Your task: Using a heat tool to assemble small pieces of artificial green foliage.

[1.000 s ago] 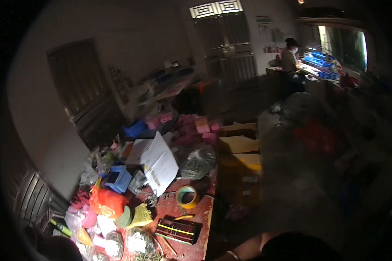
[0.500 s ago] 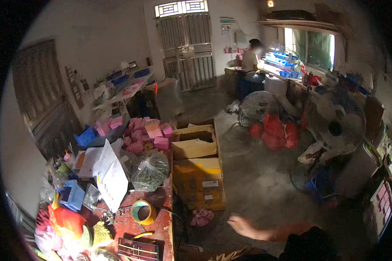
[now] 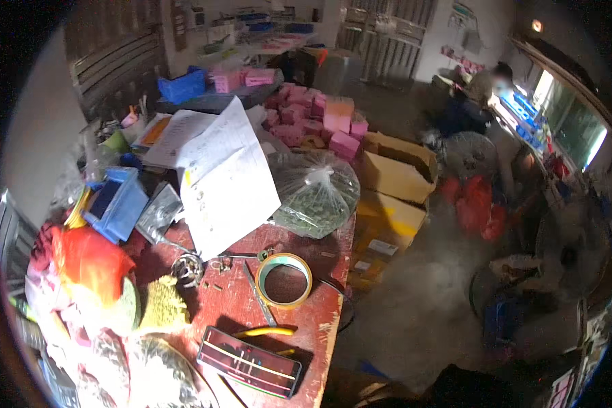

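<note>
Through the head camera I find neither my left hand nor my right hand, so I cannot tell whether the fingers are spread, pressed together or pinching anything. Taking the roll of tape [image 3: 283,260] as my landmark, I see it lying flat on the worn red table [image 3: 217,299], near the table's right edge. Below it and a little left, a phone [image 3: 250,362] lies tilted with its screen lit, and a curved yellow handle [image 3: 265,332] sits between the two. A thin metal tool [image 3: 257,294] lies just left of the tape, and farther left is a small coil of wire [image 3: 187,270]. Beyond the tape to the upper left, a creased white paper [image 3: 228,183] stands up at a slant; directly beyond the tape I see a knotted clear bag [image 3: 316,200] of dark green stuff. Well to the left are a blue bin [image 3: 119,204], a red bag [image 3: 92,262] and, nearer, a rough yellow pad [image 3: 163,306]. Past the clear bag I make out pink blocks [image 3: 345,145], and to the tape's upper right, open cardboard boxes [image 3: 398,170] beside the table. Far off that way, a co-worker [image 3: 479,92] is at a lit bench.
</note>
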A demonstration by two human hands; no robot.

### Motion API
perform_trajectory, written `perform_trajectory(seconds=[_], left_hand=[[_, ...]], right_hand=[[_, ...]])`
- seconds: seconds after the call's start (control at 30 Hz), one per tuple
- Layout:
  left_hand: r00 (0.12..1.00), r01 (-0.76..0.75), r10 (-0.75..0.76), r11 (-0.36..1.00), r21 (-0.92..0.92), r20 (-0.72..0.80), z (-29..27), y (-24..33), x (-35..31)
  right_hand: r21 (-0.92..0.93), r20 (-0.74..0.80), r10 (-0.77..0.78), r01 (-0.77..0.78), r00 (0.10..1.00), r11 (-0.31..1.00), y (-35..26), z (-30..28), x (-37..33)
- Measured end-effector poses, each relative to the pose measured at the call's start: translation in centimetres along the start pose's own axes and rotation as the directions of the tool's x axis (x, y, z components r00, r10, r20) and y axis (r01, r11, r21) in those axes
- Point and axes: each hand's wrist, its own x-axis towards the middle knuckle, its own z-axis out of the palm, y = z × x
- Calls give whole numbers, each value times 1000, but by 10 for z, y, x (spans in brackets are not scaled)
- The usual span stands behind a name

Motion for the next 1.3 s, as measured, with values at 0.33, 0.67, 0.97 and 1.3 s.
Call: perform_trajectory(seconds=[0.33, 0.67, 0.97, 1.3], left_hand=[[970, -243, 242, 969, 46, 11, 39, 102, -43], [941, -263, 257, 965, 2, -220, 7, 121, -144], [946, -197, 222, 972, 125, -235, -12, 118, -207], [743, -581, 668, 611, 537, 44, -17, 87, -197]], right_hand=[[-149, -263, -184, 149, 947, 978, 0, 24, 84], [261, -794, -341, 790, 503, 555, -246, -183, -89], [-258, -422, -883, 961, -207, -101, -459, -181, -182], [200, -312, -949, 979, 44, -20, -510, -125, -162]])
